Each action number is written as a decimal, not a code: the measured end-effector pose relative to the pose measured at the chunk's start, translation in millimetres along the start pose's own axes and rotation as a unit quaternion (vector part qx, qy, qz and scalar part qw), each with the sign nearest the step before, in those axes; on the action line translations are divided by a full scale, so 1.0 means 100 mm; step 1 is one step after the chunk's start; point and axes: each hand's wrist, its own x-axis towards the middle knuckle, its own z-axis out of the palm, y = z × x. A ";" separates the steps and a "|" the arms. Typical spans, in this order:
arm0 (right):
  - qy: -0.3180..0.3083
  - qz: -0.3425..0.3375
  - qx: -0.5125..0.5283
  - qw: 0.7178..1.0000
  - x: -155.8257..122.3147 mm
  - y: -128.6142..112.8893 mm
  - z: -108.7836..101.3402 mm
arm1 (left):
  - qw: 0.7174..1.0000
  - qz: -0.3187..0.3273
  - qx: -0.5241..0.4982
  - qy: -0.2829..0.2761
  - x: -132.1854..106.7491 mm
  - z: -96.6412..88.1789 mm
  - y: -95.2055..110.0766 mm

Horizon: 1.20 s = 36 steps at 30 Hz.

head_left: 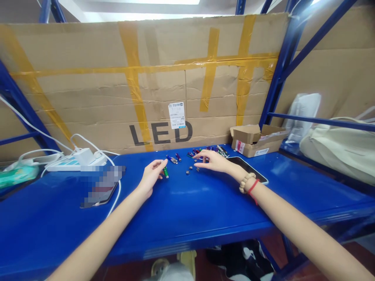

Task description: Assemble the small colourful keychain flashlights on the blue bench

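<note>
While your left hand [150, 177] pinches a short green metal tube [166, 172] over the blue shelf [187, 210], your right hand [215, 161] is open, thumb and forefinger parted, just beside the small silvery pieces [187, 172]. Blue and purple tubes [171, 159] lie just beyond your left fingertips; more coloured tubes [223, 150] sit clustered behind your right hand, near a tablet [260, 177].

From the person's head, the one camera looked forward and down over the blue table [187, 210], facing the cardboard sheet [166, 47] behind it. It was near enough for the left hand [151, 176] and right hand [213, 161] to fall mid-frame, and wide enough to catch the ceiling [137, 15] above and the floor [118, 272] below.
</note>
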 end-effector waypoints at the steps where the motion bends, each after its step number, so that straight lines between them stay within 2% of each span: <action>1: -0.025 -0.009 0.025 0.999 0.00 -0.03 0.01 | 1.000 0.007 0.010 0.001 -0.01 0.01 0.00; 3: -0.057 -0.026 0.044 0.997 0.01 -0.05 0.05 | 0.999 0.014 0.029 0.003 -0.03 0.04 0.01; 7: -0.058 -0.044 0.043 0.996 0.03 -0.01 0.14 | 0.999 0.001 0.044 -0.005 -0.07 0.11 0.03; 15: 0.019 -0.004 0.049 0.999 0.06 -0.07 0.21 | 0.999 -0.011 0.032 -0.033 -0.12 0.15 0.05; 22: -0.024 -0.053 0.029 0.998 0.06 -0.15 0.32 | 0.997 -0.024 0.017 -0.066 -0.14 0.14 0.04; 31: -0.029 -0.060 -0.007 0.998 0.06 -0.14 0.34 | 0.999 -0.018 0.015 -0.027 -0.14 0.13 0.06; 36: -0.031 -0.052 -0.007 0.998 0.03 -0.23 0.32 | 0.998 0.009 0.050 -0.031 -0.12 0.15 0.00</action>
